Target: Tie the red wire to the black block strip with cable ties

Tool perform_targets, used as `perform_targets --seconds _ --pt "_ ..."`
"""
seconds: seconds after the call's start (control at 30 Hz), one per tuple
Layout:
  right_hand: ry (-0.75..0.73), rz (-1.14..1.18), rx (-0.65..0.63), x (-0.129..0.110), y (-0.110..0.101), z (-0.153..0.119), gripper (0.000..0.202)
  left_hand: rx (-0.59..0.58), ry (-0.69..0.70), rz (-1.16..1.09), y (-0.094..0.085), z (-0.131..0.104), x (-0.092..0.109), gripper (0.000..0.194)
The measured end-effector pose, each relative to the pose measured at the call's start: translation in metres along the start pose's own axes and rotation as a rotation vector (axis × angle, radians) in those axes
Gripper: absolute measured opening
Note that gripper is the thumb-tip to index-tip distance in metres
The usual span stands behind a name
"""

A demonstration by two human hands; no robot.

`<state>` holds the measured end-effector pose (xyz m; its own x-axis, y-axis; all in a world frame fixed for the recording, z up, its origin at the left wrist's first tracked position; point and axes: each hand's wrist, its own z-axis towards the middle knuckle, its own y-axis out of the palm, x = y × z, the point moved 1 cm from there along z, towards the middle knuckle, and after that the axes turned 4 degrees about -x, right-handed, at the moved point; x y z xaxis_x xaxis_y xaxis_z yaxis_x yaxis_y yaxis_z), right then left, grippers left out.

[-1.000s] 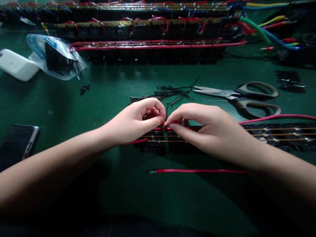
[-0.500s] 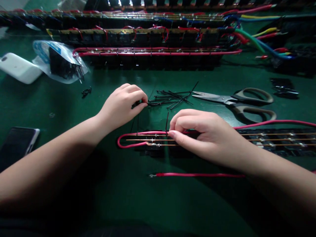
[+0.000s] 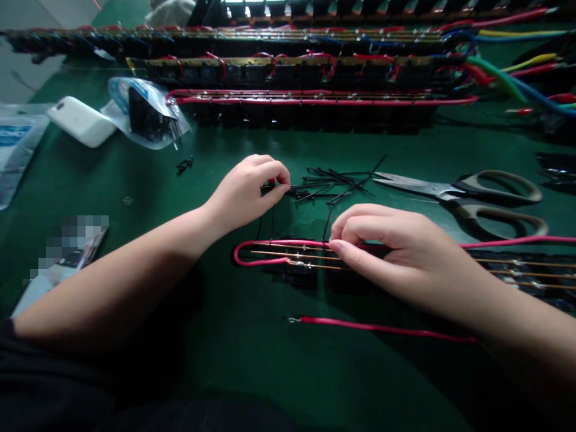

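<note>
Cable ties: the left hand pinches one from the pile, best drawn singly, while the right hand, fingers closed, pins the red wire steady.

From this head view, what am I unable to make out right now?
- Left hand fingertips: curled into the cable ties, so whether one is pinched is unclear.
- Right hand: covers the red wire and relay strip beneath it.
- Phone: blurred out.
- Relay strip and scissors: the strip is cut by the right edge.
- Far strips: dim, details too small.
</note>
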<state>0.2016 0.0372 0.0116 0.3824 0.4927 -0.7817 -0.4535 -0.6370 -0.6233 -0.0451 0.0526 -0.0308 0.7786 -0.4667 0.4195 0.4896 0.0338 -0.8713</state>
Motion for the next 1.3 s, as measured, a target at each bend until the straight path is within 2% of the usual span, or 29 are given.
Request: perform_targets --seconds 0.1,0.3,0.43,0.57,0.77,0.87,1.1,1.3 --pt "-0.001 -0.022 0.001 0.002 0.0 0.002 0.027 0.005 -0.021 0.093 0.0 -0.001 -0.001 0.01" --pt "-0.028 -0.052 0.007 0.004 0.0 0.006 0.028 0.062 -0.205 0.317 -0.001 -0.004 0.003 0.019" --pt "-0.039 -0.074 0.018 0.003 0.002 0.007 0.03 0.104 -0.275 0.361 -0.001 -0.009 0.006 0.019" --pt "-0.02 -0.086 0.035 0.001 0.002 0.007 0.029 0.096 -0.246 0.329 -0.004 -0.017 0.0 0.02" --pt "-0.011 -0.106 0.039 0.0 0.002 0.006 0.03 0.016 -0.058 0.25 0.0 -0.014 -0.003 0.021" --pt "-0.022 -0.111 0.039 0.001 0.002 0.006 0.031 -0.006 -0.013 0.241 0.005 -0.011 -0.001 0.016" --pt "-0.024 -0.103 0.036 0.003 0.001 0.006 0.031 0.002 -0.021 0.202 0.006 -0.011 0.0 0.016" --pt "0.003 -0.095 0.026 0.002 0.002 0.004 0.03 0.06 -0.056 0.089 0.002 -0.011 -0.001 0.008"
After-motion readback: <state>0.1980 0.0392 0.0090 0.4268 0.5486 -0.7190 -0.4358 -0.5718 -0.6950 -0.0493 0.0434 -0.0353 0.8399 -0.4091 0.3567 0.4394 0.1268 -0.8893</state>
